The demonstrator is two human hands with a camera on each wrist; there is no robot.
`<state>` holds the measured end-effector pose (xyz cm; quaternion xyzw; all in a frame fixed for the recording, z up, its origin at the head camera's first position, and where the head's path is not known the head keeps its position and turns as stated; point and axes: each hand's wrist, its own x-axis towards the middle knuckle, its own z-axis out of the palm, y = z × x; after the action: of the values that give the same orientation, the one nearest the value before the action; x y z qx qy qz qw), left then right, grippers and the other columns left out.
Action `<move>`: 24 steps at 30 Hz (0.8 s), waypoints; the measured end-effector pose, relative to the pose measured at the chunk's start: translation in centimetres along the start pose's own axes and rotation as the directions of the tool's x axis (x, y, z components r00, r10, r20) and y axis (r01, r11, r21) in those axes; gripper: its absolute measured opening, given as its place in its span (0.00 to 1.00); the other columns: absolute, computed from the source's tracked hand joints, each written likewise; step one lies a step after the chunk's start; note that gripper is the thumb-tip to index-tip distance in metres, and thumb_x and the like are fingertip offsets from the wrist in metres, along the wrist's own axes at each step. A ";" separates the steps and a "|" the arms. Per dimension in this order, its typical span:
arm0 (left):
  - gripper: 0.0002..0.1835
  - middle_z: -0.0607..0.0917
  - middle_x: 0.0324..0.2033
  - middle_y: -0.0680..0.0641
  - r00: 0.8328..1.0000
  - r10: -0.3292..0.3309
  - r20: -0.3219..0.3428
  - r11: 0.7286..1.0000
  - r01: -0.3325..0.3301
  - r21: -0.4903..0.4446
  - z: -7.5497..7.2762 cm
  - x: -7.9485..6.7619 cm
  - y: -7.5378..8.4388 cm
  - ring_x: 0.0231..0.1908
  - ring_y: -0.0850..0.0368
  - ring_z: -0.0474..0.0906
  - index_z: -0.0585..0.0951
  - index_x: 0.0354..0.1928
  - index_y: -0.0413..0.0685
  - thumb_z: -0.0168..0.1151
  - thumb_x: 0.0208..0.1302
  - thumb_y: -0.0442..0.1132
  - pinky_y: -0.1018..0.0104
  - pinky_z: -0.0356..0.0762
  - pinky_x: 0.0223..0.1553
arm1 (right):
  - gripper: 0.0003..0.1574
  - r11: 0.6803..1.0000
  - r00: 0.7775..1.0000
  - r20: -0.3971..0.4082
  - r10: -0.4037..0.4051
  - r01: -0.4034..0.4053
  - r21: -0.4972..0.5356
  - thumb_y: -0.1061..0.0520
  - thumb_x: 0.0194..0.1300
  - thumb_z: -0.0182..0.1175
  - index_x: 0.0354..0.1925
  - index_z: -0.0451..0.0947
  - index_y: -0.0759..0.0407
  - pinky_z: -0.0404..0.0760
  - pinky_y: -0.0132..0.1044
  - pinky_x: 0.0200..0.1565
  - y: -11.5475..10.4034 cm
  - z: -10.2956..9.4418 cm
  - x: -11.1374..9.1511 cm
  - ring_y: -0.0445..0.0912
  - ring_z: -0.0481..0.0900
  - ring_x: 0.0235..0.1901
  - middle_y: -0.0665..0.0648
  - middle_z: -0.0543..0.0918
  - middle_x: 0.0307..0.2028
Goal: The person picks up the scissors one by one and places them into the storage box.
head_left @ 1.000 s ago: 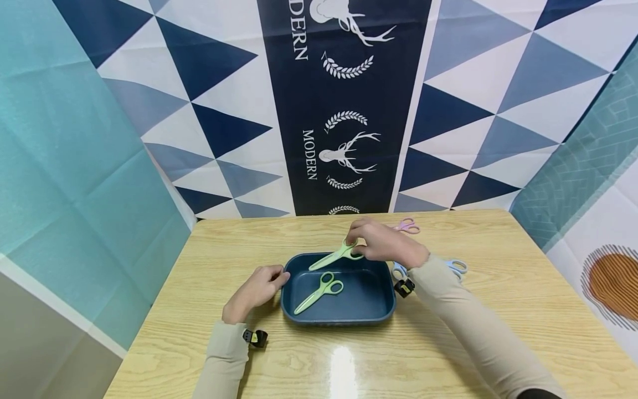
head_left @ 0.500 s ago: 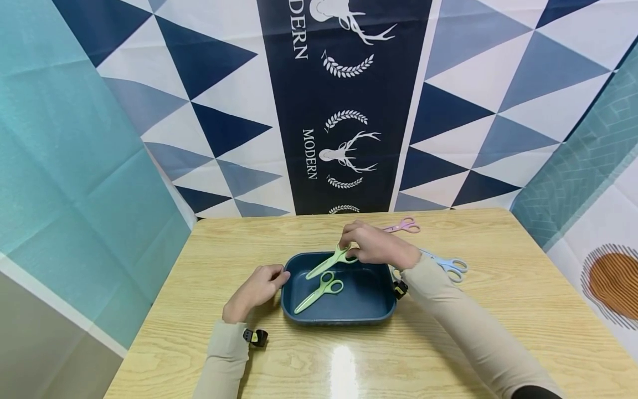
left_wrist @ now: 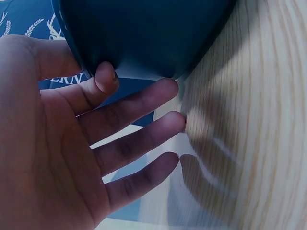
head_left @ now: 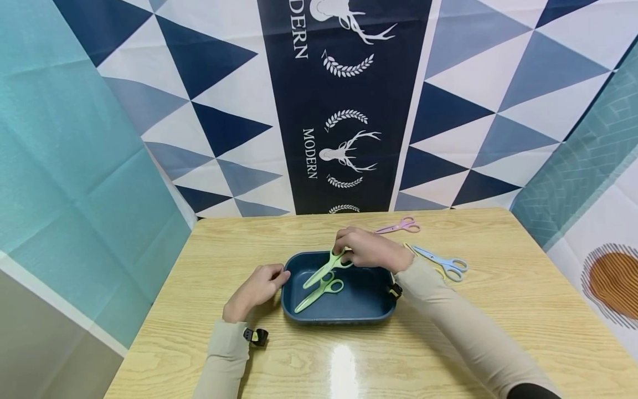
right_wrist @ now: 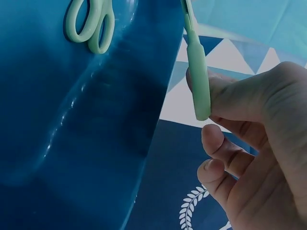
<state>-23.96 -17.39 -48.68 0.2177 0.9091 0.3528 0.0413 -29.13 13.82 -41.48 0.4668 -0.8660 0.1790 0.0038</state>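
Observation:
A dark blue rectangular plastic box [head_left: 339, 321] sits on the table. My left hand [head_left: 256, 291] grips its left wall, the thumb over the rim; in the left wrist view the index fingertip [left_wrist: 106, 79] is against the outside and the other fingers extend below. My right hand [head_left: 366, 249] pinches light green scissors [head_left: 317, 275] by the handle loops over the box's back half, blades slanting down to the left. A second pair of green scissors [head_left: 310, 301] lies on the box floor, its loops partly overlapped by the held pair.
Right of the box lie blue scissors [head_left: 441, 260] and yellow scissors [head_left: 440, 271], the latter mostly hidden by the right sleeve. Pink scissors [head_left: 399, 226] lie near the back edge of the wooden table [head_left: 219, 244]. A patterned cloth [head_left: 344, 111] hangs behind.
My right hand has moved left and slightly down with the green scissors, bringing their blades lower over the box and the other pair. The left hand has stayed on the wall.

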 end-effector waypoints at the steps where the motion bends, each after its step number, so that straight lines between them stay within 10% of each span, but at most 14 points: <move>1: 0.20 0.65 0.19 0.56 1.000 0.000 0.000 1.000 0.000 0.002 0.0 0.0 0.0 0.19 0.64 0.59 0.70 0.25 0.50 0.53 0.80 0.44 0.69 0.61 0.29 | 0.10 1.000 1.000 0.000 -0.004 0.004 0.006 0.67 0.61 0.71 0.40 0.88 0.57 0.82 0.40 0.47 0.0 0.1 0.0 0.43 0.80 0.40 0.51 0.85 0.39; 24: 0.20 0.64 0.18 0.56 1.000 0.000 0.012 1.000 0.000 0.003 -0.2 0.1 0.0 0.19 0.64 0.59 0.69 0.24 0.50 0.52 0.81 0.45 0.69 0.62 0.29 | 0.10 0.991 0.998 0.062 0.009 -0.017 0.134 0.67 0.63 0.70 0.42 0.88 0.57 0.83 0.35 0.46 -0.2 1.7 1.3 0.41 0.82 0.41 0.51 0.85 0.42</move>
<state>-24.05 -17.47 -48.48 0.2199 0.9093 0.3502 0.0464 -29.46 12.15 -42.77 0.4656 -0.8548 0.2224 -0.0555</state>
